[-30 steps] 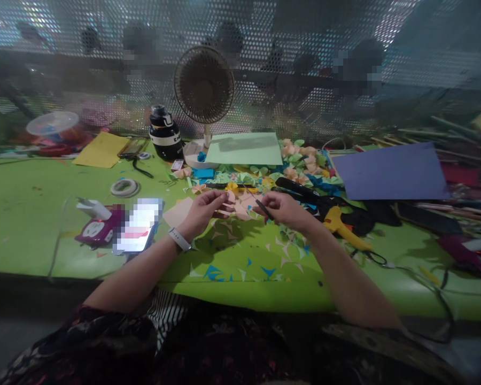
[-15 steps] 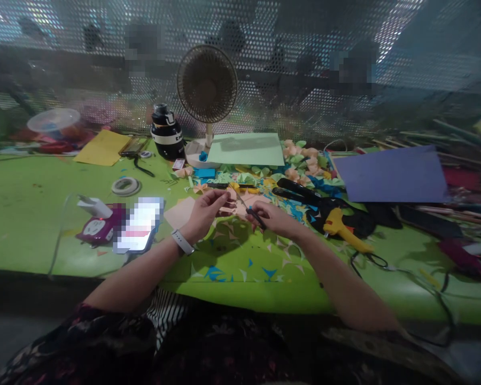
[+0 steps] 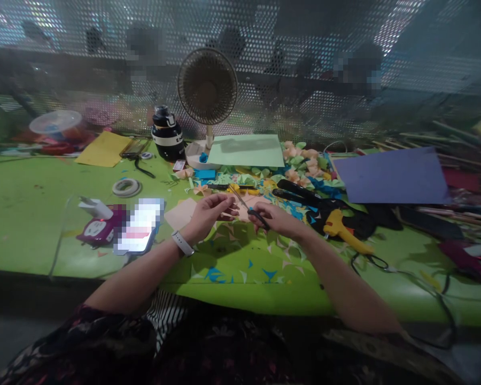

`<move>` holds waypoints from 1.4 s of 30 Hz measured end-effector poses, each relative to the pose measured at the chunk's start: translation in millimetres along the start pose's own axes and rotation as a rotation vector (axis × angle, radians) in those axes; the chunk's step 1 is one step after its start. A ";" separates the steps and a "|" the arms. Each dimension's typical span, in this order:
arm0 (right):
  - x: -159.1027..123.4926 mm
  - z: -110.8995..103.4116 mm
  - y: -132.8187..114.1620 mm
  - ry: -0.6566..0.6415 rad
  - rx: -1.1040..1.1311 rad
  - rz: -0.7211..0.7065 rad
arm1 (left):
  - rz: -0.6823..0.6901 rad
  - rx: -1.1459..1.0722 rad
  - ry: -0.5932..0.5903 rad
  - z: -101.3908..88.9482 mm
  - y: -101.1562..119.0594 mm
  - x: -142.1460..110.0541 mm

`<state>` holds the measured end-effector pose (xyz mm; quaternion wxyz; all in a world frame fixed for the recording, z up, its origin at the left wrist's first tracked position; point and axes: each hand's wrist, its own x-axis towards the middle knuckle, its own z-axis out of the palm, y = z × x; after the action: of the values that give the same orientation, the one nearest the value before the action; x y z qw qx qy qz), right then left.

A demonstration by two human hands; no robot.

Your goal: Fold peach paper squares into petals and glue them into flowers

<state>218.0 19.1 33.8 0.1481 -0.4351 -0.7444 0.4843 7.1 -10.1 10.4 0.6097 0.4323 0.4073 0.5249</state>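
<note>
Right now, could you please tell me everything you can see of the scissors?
The scissors have dark handles and slim blades that look metallic. The fingers of the right hand hold and partly hide the handles. The blades slant forward and leftward, their tips near the left hand, over the green table. Whether the blades touch paper is too small to tell.

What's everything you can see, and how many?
Fan: one, brownish, back
Bottle: one, black and white, beside fan
Large sheets: three, yellow, green, purple, back
Flowers: many, mixed, back
Tape roll: one, white, left
Phone: one, white screen, left
Plugged blocks: two, purple, either side
Glue gun: one, yellow, right
Paper pieces: several, pink, near hands
Scraps: many, mixed, front
Scissors: one, black handles, centre
Table: one, green, underneath
Clutter: uncountable, mixed, back corners
Wristband: one, white, left wrist
Left hand: one, bare, centre
Right hand: one, bare, holding scissors
</note>
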 end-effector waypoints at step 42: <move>-2.6 -1.2 -5.4 -0.017 0.044 -0.004 | 0.019 -0.005 -0.052 -4.4 -7.3 2.6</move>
<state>217.5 16.9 39.6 0.1524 -0.4260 -0.7357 0.5040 5.3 -7.6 2.0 0.6162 0.4480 0.3858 0.5203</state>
